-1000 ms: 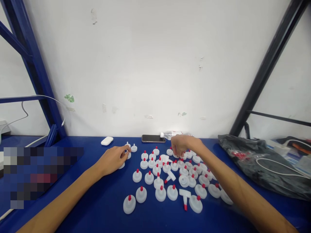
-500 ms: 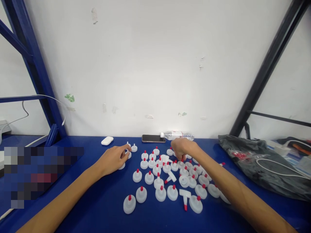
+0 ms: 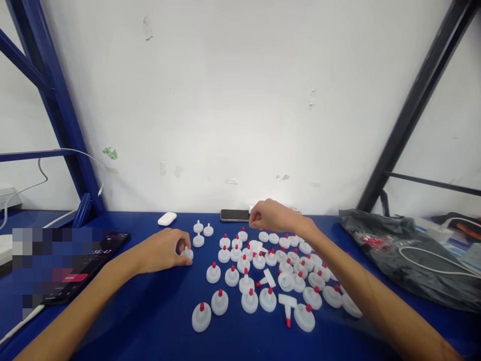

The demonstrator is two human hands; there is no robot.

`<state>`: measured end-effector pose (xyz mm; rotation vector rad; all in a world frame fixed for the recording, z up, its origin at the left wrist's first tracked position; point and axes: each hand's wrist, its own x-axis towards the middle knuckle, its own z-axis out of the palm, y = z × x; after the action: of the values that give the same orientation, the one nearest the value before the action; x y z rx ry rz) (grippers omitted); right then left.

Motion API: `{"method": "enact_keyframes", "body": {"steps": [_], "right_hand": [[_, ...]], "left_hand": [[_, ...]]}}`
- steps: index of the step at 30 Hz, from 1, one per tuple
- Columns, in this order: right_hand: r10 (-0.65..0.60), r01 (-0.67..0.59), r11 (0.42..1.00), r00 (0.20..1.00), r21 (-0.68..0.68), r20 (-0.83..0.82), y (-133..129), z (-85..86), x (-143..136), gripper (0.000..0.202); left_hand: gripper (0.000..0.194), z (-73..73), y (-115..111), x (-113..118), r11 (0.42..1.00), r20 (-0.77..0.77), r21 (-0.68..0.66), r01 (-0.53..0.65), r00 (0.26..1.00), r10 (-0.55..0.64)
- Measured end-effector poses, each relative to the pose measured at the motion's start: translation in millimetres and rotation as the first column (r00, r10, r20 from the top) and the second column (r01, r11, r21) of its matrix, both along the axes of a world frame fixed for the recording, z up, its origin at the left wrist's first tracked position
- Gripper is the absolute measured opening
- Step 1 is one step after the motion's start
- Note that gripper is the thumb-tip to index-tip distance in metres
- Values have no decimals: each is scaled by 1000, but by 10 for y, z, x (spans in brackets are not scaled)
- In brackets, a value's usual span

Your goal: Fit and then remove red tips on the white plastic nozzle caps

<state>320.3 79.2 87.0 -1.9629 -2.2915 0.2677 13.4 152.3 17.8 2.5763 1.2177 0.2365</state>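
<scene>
The left hand point(image 3: 163, 250) is half curled, thumb and fingertips grasping one bare-tipped cap point(image 3: 187, 254) at the table point(image 3: 146, 321). Three more bare-tipped caps point(image 3: 198, 240) stand at that cap's one o'clock. The right hand point(image 3: 276, 215) is curled in above the table; I cannot tell whether it holds anything. Towards its six o'clock spread dozens of red-tipped caps point(image 3: 249, 302), overlapping too much to count exactly

Caps point(image 3: 268, 301) on table point(image 3: 150, 321) — bag point(image 3: 428, 286) at right
</scene>
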Motion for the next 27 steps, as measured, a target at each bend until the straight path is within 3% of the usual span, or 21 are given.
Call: {"method": "enact_keyframes", "body": {"steps": [5, 10, 17, 21, 27], "right_hand": [[138, -124, 990, 961, 74, -240, -70, 22, -128, 13], [264, -206, 964, 817, 169, -512, -104, -40, -300, 24], [366, -264, 930, 723, 255, -586, -128, -211, -507, 18], [385, -238, 921, 667, 308, -637, -99, -274, -538, 15], [350, -156, 924, 711, 349, -610, -101, -284, -535, 13]], "left_hand": [[27, 81, -117, 125, 1000, 190, 27, -9, 982, 4], [34, -13, -258, 291, 952, 276, 306, 16, 955, -105], [37, -93, -306, 377, 920, 294, 388, 51, 939, -176], [31, -111, -283, 372, 906, 322, 419, 54, 924, -204], [28, -176, -302, 371, 884, 347, 464, 65, 904, -248]]}}
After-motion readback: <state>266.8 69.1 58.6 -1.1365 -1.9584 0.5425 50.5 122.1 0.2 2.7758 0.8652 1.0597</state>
